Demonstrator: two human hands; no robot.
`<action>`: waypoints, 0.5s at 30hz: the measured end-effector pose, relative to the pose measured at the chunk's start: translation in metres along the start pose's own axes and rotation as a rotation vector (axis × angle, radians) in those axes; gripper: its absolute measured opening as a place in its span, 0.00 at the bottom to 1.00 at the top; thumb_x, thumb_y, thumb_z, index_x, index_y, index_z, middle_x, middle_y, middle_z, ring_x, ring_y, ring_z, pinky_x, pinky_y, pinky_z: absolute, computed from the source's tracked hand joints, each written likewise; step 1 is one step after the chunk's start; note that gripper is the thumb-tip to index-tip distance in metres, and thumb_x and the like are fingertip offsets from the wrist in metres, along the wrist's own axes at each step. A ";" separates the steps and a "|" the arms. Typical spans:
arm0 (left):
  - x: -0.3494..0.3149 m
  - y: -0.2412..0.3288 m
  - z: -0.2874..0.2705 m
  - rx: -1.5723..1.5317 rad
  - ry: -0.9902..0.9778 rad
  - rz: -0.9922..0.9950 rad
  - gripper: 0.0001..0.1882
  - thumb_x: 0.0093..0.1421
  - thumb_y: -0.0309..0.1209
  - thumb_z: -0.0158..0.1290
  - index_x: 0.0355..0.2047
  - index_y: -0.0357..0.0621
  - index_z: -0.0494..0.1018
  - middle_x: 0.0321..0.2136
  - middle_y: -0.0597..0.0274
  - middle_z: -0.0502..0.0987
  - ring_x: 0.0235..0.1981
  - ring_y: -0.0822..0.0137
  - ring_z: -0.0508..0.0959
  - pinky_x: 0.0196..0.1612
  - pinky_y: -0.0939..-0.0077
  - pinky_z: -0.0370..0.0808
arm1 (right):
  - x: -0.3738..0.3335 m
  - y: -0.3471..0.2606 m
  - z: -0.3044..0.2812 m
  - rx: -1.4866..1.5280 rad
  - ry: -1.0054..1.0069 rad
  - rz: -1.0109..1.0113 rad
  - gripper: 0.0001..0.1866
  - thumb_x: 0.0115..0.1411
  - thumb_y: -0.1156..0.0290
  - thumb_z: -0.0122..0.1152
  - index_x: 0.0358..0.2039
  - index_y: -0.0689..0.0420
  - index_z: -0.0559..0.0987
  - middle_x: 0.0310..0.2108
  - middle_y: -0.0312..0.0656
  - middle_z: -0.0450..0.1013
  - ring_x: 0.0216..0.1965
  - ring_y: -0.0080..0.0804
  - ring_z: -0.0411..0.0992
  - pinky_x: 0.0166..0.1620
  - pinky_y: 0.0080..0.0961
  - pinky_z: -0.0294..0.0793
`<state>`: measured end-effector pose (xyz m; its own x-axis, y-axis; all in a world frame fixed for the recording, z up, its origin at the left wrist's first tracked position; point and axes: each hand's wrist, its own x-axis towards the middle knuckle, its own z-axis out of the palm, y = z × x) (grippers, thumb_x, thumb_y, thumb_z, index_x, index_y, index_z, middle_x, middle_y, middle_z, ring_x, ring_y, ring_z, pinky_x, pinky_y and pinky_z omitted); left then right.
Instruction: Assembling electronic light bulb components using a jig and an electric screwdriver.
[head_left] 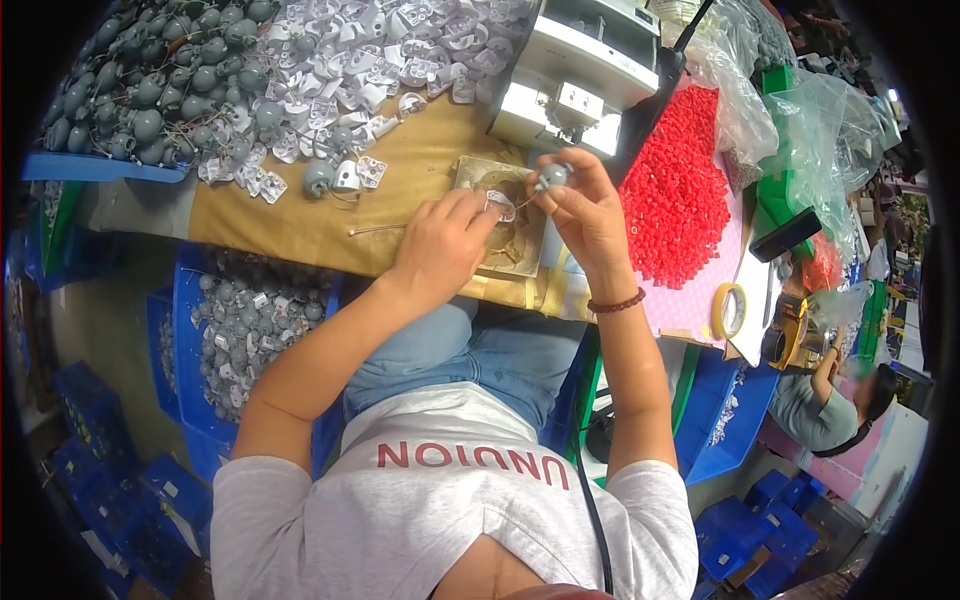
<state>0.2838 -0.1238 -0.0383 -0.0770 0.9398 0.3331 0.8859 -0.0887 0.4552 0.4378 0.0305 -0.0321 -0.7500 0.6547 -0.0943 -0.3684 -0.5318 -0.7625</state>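
Observation:
Between the thumb and fingers of my right hand (pixel 592 222) is a small grey ball-shaped part (pixel 553 177), held above the right side of a square block with a round hollow (pixel 515 262). My left hand (pixel 440 245) is closed at the fingertips on a white plastic cover (pixel 500 206) over that hollow. A thin cable (pixel 375 230) sticks out to the left from under this hand. To the left on the brown table covering lie a grey ball part (pixel 319 179) and a white cover (pixel 371 172) beside it.
White covers (pixel 400 45) and grey ball parts (pixel 150 125) are heaped at the back left. A white bench machine (pixel 580 60) stands behind the block. Small red parts (pixel 680 190) and a yellow tape roll (pixel 729 310) are at right. Below the table is a blue bin (pixel 190 345). A person (pixel 830 410) sits far right.

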 end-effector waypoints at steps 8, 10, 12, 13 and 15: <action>0.002 -0.003 -0.002 -0.037 0.050 0.010 0.15 0.51 0.21 0.58 0.41 0.39 0.78 0.44 0.53 0.77 0.49 0.52 0.77 0.49 0.60 0.76 | 0.007 -0.008 0.014 -1.030 -0.136 0.041 0.21 0.55 0.80 0.69 0.50 0.62 0.75 0.38 0.38 0.76 0.36 0.22 0.76 0.40 0.22 0.78; 0.003 -0.004 -0.002 -0.051 0.068 0.019 0.14 0.51 0.21 0.58 0.40 0.39 0.78 0.43 0.53 0.77 0.48 0.52 0.78 0.48 0.60 0.76 | 0.008 -0.005 0.017 -1.100 -0.118 0.009 0.22 0.53 0.78 0.71 0.49 0.63 0.76 0.36 0.41 0.75 0.33 0.24 0.75 0.37 0.24 0.76; 0.004 -0.004 -0.003 -0.060 0.080 0.025 0.13 0.51 0.21 0.59 0.39 0.39 0.78 0.43 0.53 0.77 0.47 0.52 0.78 0.47 0.60 0.77 | 0.010 0.000 0.015 -1.179 -0.103 -0.044 0.22 0.53 0.77 0.71 0.49 0.62 0.76 0.36 0.43 0.75 0.31 0.27 0.75 0.36 0.26 0.76; 0.005 -0.004 -0.003 -0.063 0.084 0.027 0.12 0.51 0.21 0.59 0.39 0.39 0.78 0.42 0.53 0.77 0.46 0.52 0.78 0.47 0.61 0.77 | 0.010 0.001 0.016 -1.216 -0.102 -0.085 0.22 0.53 0.77 0.71 0.49 0.61 0.77 0.36 0.43 0.74 0.31 0.30 0.75 0.36 0.27 0.76; 0.006 -0.004 -0.003 -0.065 0.076 0.023 0.13 0.51 0.22 0.59 0.39 0.40 0.78 0.42 0.53 0.77 0.46 0.52 0.78 0.46 0.61 0.77 | 0.008 0.003 0.017 -1.290 -0.101 -0.166 0.22 0.52 0.75 0.71 0.48 0.60 0.77 0.37 0.44 0.74 0.30 0.34 0.74 0.36 0.29 0.75</action>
<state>0.2779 -0.1193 -0.0357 -0.0936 0.9098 0.4043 0.8566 -0.1333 0.4984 0.4213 0.0250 -0.0240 -0.8050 0.5897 0.0653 0.2870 0.4833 -0.8270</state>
